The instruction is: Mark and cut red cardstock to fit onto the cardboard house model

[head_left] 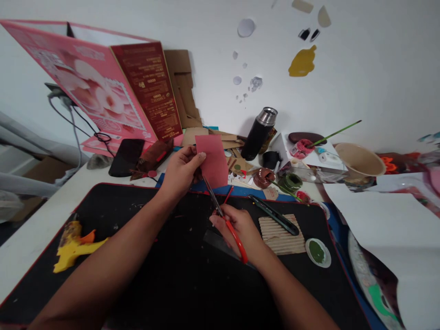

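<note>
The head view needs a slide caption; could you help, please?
Left hand holds pink paper, right hand red-handled scissors, over a black mat.

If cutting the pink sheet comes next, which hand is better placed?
Probably the right hand: it holds the scissors, blades at the lower edge of the pink sheet, which the left hand grips.

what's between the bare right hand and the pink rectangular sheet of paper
In the head view, the metal blades of the red-handled scissors span that stretch, from the right hand up to the pink sheet.
</note>
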`<state>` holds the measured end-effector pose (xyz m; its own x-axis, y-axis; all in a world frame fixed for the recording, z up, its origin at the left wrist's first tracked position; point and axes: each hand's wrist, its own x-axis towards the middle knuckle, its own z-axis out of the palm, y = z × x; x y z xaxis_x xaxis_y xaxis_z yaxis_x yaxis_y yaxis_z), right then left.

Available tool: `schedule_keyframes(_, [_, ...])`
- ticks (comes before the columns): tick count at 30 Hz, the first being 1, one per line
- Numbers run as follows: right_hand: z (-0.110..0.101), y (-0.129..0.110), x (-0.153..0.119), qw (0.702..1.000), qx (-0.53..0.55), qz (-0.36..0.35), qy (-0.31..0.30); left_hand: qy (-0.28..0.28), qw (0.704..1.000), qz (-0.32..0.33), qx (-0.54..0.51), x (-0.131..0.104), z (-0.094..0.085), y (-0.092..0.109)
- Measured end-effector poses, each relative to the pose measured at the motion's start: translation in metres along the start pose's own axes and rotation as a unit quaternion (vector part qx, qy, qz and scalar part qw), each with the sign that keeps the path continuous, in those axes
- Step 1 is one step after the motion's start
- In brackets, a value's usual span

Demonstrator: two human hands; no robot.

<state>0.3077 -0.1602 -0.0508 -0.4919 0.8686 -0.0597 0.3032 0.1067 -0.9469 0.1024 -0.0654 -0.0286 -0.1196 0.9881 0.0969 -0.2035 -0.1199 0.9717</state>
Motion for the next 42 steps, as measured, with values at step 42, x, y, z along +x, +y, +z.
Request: schedule_keyframes(42, [0.0066,0.0019,0.0030,0.996,-0.063,-0.028,0.058,0.003,1.000,0.006,-0.019,-0.0008,0.0032,-0.0001])
